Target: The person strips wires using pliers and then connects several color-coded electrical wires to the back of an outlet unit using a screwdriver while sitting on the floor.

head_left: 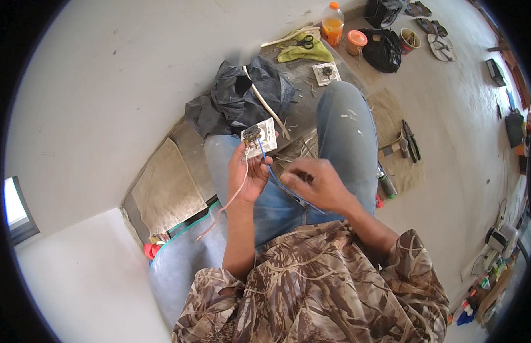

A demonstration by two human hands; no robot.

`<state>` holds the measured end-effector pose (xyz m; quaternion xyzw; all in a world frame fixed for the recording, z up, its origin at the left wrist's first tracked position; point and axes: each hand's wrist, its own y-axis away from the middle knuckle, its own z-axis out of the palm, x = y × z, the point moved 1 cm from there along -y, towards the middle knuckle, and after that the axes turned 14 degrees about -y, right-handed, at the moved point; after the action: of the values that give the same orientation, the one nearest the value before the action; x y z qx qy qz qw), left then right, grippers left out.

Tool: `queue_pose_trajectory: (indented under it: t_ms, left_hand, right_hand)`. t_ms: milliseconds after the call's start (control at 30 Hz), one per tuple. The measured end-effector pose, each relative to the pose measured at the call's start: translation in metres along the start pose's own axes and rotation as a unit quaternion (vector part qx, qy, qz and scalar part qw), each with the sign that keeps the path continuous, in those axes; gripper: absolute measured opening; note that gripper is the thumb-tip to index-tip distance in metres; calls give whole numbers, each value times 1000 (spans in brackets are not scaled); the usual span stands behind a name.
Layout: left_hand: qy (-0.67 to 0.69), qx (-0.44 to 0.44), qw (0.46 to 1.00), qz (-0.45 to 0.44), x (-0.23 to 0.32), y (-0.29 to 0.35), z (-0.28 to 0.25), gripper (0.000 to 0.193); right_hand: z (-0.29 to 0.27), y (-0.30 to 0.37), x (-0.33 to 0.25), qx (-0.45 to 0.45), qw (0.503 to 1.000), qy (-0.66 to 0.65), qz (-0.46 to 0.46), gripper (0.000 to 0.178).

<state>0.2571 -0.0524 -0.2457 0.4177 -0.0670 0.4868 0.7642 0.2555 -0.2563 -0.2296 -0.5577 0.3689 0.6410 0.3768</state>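
Left hand grips a white socket plate, back side up, held above the lap; fingers cover its lower edge. Terminal block on the plate is dark, and its detail is too small to read. Right hand is closed narrow, pinching a blue wire that runs up to the plate; what the fingertips hold beyond the wire is hidden by the knuckles. One thin pale wire hangs off the plate past the left wrist, its end reddish.

Count on the floor: a second socket plate past the knee, one black plastic bag with a white conduit strip across it, one pair of scissors on a green cloth, one orange drink bottle, one orange-lidded jar. Right of the leg, a mat carries a hammer and pliers; a screwdriver-like tool is partly cut off by the leg. Items along the right rim are too distorted to identify.
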Motion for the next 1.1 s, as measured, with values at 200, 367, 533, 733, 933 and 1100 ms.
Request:
queue_pose_trajectory:
  t_ms: [200,367,533,733,933,1100]
  left_hand:
    - [-15,7,1000,-1,1,3,1,53]
    - [-154,22,987,-44,-10,-10,5,47]
    - [-280,-55,938,-196,-28,-35,-21,42]
    - [-291,-59,922,-248,2,-62,-27,40]
    - [-278,-18,918,-281,4,-76,-16,39]
    - [-259,-67,893,-361,-31,-47,-22,37]
  right_hand:
    - [-114,25,30,353,935,17,12,22]
    - [-214,140,205,252,847,416,215,36]
    - [-199,197,280,166,828,498,198,35]
    - [-240,196,267,135,844,496,152,32]
    - [-231,201,266,57,839,466,276,35]
    - [-208,206,280,97,814,519,241,39]
